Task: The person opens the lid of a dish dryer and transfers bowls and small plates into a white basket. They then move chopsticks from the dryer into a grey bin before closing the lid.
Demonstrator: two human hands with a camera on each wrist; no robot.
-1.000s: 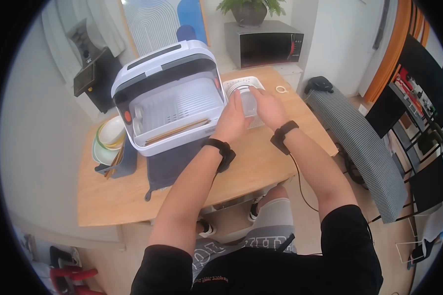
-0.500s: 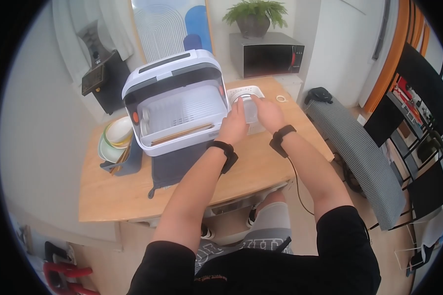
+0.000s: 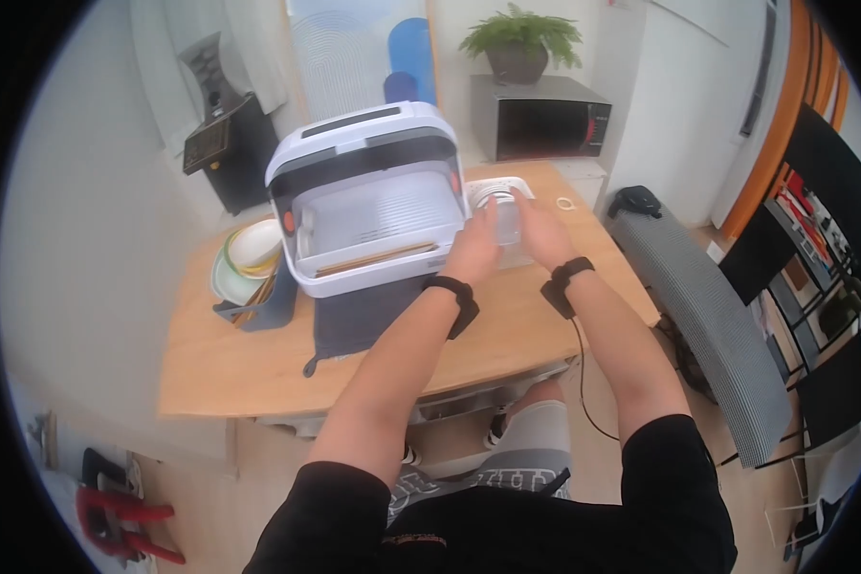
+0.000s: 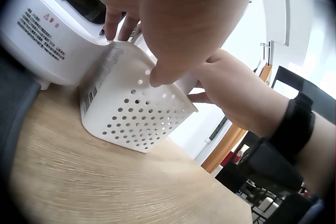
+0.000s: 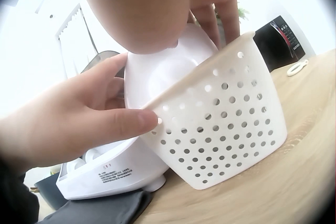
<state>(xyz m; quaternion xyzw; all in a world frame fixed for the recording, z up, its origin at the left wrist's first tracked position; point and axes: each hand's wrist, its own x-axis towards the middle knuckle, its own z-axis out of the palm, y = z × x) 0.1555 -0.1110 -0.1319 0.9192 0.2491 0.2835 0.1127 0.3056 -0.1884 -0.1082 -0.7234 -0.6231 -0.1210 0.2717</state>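
A white perforated basket [image 5: 226,124] stands on the wooden table, with a stack of white bowls [image 3: 495,194] inside it. My left hand [image 3: 475,247] and right hand [image 3: 545,234] hold a white bowl [image 5: 163,74] from opposite sides, at the basket's near rim. The left thumb lies by the outside of that rim, and the left fingers go behind the bowl. On the right, the fingers reach down past the rim, their tips hidden behind the basket wall. The bowl's lower part is hidden by the basket.
Left of the basket, close by, is a white dish box [image 3: 378,210] with its lid raised and chopsticks [image 3: 378,258] in front. A grey-blue bin [image 3: 275,304] of bowls stands farther left. A dark cloth [image 3: 359,320] lies under the box; a white ring [image 3: 565,204] lies right.
The head view has shifted, so the table and box sit farther right in the picture. Both hands stay at the bowl by the basket, with little visible change in their hold.
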